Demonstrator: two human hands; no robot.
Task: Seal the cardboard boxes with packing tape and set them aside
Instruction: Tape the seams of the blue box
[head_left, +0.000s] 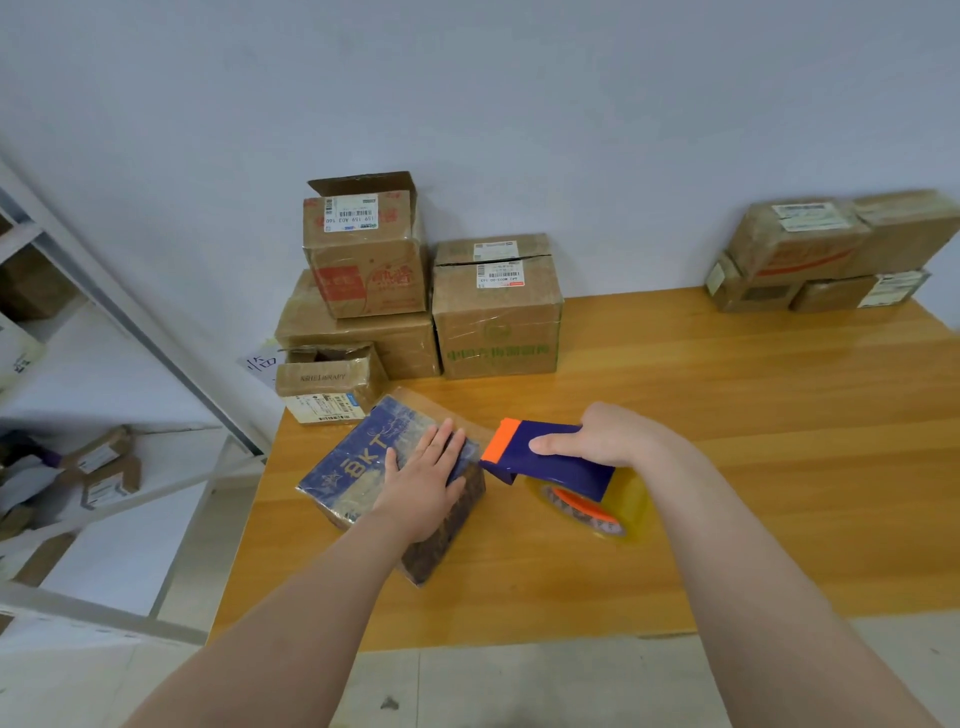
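Left hand presses one box; right hand grips one dispenser.

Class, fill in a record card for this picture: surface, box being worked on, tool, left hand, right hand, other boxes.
surface: wooden table
box being worked on: blue printed box, near the table's left edge
tool: tape dispenser, blue, orange tip by the box
left hand: left hand flat on the box top, fingers straight
right hand: right hand grips the dispenser
other boxes: brown cardboard, back-left stack and back-right stack
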